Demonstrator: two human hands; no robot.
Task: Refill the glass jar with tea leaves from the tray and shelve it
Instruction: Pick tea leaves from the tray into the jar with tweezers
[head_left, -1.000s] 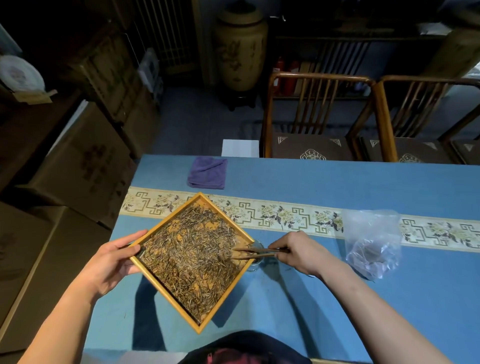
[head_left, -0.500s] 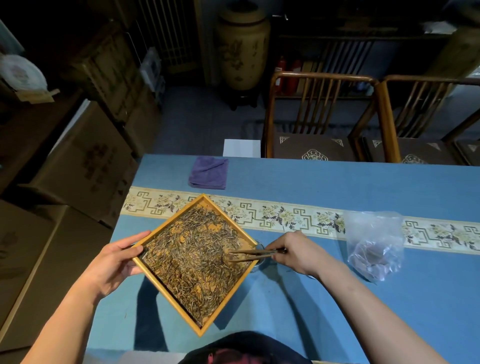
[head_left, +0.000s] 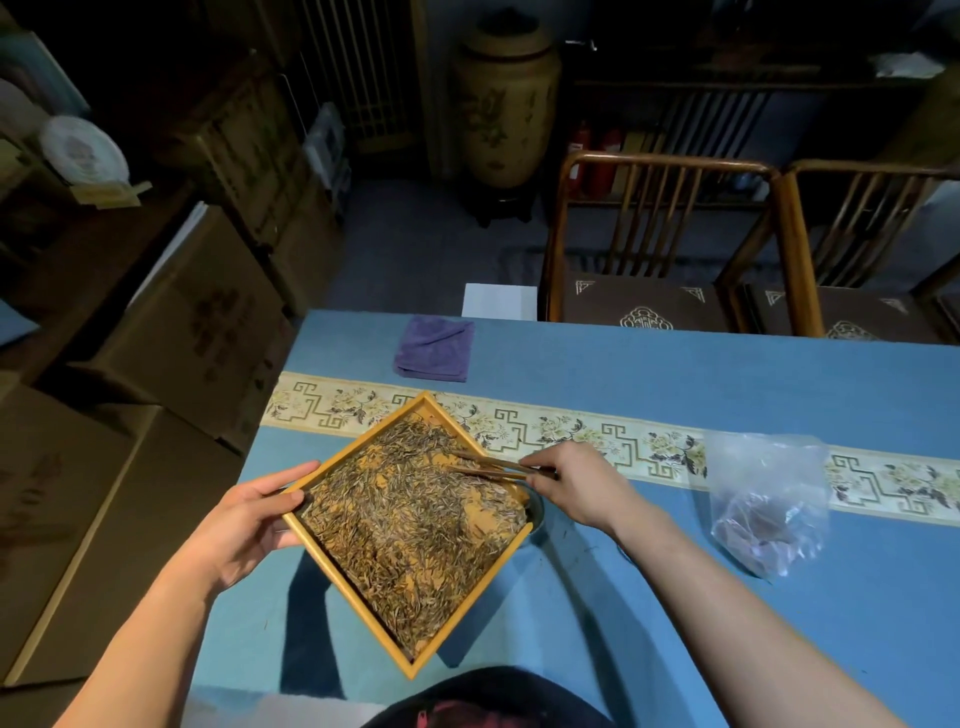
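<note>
Wooden tray (head_left: 332, 470), gripped by the left hand (head_left: 244, 525), should tip toward the jar (head_left: 536, 512) under the right hand (head_left: 574, 486), whose pinched tongs (head_left: 488, 465) sweep leaves (head_left: 410, 525) gently.

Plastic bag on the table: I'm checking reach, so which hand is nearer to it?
Right. The right hand, pinching wooden tongs over the tray, is nearer the bag but apart from it. The left hand grips the tray's far left edge.
</note>
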